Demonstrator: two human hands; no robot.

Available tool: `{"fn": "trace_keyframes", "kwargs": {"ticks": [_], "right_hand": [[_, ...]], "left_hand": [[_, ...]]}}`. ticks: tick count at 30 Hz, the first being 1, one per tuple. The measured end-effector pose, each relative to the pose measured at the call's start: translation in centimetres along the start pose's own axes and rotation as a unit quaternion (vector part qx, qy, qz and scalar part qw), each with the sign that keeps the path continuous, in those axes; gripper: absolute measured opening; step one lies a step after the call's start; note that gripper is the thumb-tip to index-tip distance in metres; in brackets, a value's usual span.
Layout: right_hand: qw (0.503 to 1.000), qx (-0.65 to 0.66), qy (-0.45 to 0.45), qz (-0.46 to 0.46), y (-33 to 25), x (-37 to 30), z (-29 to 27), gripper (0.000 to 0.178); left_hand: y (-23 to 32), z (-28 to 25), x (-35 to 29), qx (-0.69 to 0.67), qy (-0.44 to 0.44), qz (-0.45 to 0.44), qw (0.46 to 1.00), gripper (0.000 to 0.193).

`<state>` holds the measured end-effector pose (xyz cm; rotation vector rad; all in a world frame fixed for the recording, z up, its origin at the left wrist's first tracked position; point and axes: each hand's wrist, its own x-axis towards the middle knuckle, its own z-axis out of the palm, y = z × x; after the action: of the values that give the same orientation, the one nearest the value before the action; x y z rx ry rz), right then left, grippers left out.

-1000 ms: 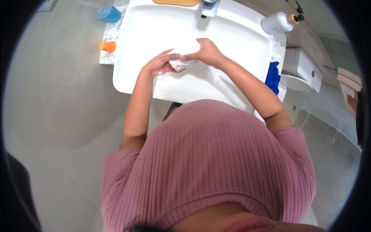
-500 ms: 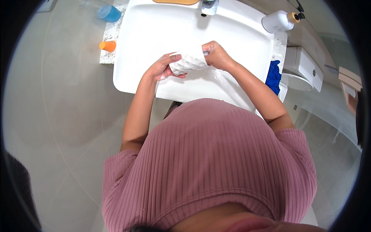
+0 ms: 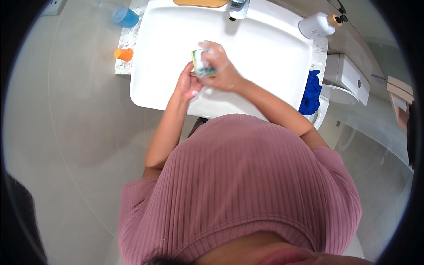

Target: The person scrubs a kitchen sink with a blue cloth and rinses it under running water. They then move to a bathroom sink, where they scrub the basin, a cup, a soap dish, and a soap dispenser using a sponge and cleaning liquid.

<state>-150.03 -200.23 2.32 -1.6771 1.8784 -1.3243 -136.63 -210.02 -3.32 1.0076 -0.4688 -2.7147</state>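
Observation:
My right hand (image 3: pixel 224 73) grips a soapy green-and-yellow sponge (image 3: pixel 197 60), its fingers wrapped over the top and blurred by motion. White suds cover the sponge and fingers. Close beside it on the left, my left hand (image 3: pixel 187 85) is curled with the thumb raised, around the white textured cup; the cup is mostly hidden behind the sponge and hard to make out against the white basin. Both hands are over the front left part of the white sink (image 3: pixel 269 57).
A chrome faucet (image 3: pixel 239 9) stands at the back, with a wooden-coloured tray edge (image 3: pixel 201 2) to its left. On the left ledge are an orange cup (image 3: pixel 123 54) and a blue cup (image 3: pixel 125 17). A white pump bottle (image 3: pixel 317 25) and a blue cloth (image 3: pixel 311 93) are at the right.
My right hand has come out of the cup's mouth and moved left with the sponge, which now shows. The cup has turned and is mostly covered. My left hand has shifted slightly.

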Motion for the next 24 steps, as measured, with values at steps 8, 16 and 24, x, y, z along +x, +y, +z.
{"fn": "trace_keyframes", "kwargs": {"ticks": [8, 16, 24], "right_hand": [[0.918, 0.266, 0.044, 0.292, 5.3, 2.7, 0.1, 0.049], [0.974, -0.047, -0.072, 0.208, 0.7, 5.6, -1.0, 0.027], [0.931, 0.284, 0.036, 0.227, 3.8, 4.5, 0.1, 0.03]], "left_hand": [[-1.2, 4.0, -1.3, -0.131, -0.023, 0.004, 0.991, 0.059], [-0.9, 4.4, -0.6, 0.229, 0.005, 0.144, 0.963, 0.064], [0.0, 3.7, -0.5, -0.185, -0.197, -0.06, 0.961, 0.063]]}}
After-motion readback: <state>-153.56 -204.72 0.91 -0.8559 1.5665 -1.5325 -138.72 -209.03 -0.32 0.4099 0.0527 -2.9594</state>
